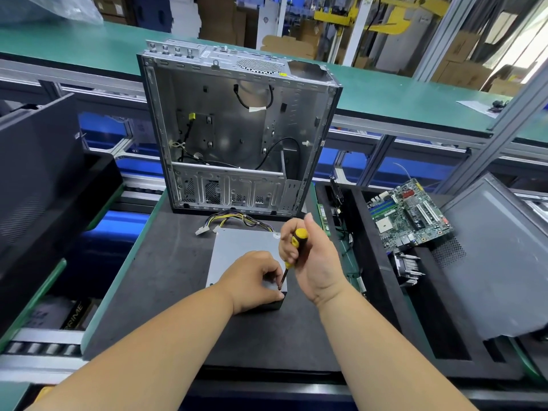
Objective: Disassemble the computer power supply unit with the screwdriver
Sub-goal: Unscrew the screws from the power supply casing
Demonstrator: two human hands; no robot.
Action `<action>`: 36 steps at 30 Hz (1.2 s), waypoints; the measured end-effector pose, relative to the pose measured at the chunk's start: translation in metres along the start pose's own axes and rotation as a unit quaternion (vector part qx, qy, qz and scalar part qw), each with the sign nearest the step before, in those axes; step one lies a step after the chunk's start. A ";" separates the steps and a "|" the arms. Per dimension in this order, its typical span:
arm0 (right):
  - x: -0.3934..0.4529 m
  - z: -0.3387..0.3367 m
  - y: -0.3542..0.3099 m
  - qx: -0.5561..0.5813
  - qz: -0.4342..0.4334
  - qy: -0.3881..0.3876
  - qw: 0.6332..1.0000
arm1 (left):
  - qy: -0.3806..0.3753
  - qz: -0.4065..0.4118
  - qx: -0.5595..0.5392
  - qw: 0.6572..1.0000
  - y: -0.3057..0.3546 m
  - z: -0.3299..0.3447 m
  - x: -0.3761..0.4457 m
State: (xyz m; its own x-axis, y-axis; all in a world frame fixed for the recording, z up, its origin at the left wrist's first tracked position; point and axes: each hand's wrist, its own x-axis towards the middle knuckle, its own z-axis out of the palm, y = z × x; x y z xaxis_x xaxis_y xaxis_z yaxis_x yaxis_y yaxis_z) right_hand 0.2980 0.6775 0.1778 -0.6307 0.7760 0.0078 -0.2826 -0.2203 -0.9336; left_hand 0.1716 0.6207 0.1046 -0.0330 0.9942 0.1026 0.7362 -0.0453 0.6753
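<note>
Power supply unit (241, 256), a flat grey metal box, lies in the middle of the dark foam mat (166, 292) in front of us. A bunch of yellow and black wires with white plugs (228, 222) comes out of its far side. We press our left hand (252, 281) down on the near right corner of the box, fingers curled over the edge to keep it in place. Our right hand (308, 256) is wrapped around the yellow and black handle of the screwdriver (290, 253). The thin metal tip points down and touches the top of the box at that same near right corner, just beside our left fingertips. At the far edge of the mat stands the open grey metal computer case (237, 129), upright, with a few black cables inside. Off the right edge of the mat, a green circuit board (409, 215) leans in a black tray (385, 292).
</note>
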 end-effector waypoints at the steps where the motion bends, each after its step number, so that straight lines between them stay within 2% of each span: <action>1: 0.000 0.000 -0.001 -0.005 -0.002 -0.002 1.000 | 0.001 0.001 0.005 1.000 0.000 0.000 0.001; 9: 0.001 -0.010 -0.010 -0.068 0.001 -0.001 0.998 | 0.005 0.002 0.028 1.000 -0.004 0.003 0.002; 17: 0.001 0.001 0.001 0.015 0.012 0.010 1.000 | 0.001 -0.004 0.002 1.000 -0.001 0.001 0.000; 23: 0.002 -0.001 -0.001 -0.033 0.003 -0.007 0.999 | 0.009 -0.001 0.020 1.000 -0.001 0.003 0.002; 31: 0.002 -0.011 -0.011 -0.033 0.018 -0.002 0.999 | -0.007 -0.007 0.026 1.000 -0.002 0.002 0.002; 36: 0.003 -0.004 -0.002 0.024 0.018 0.010 1.000 | -0.006 -0.005 0.004 1.000 -0.001 0.001 0.002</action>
State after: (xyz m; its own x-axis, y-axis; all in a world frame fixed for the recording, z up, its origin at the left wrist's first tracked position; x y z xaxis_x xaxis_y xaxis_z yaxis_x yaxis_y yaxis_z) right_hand 0.2995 0.6822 0.1785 -0.6275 0.7779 -0.0333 -0.2935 -0.2760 -0.9152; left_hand 0.1715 0.6225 0.1032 -0.0315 0.9957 0.0868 0.7406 -0.0351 0.6710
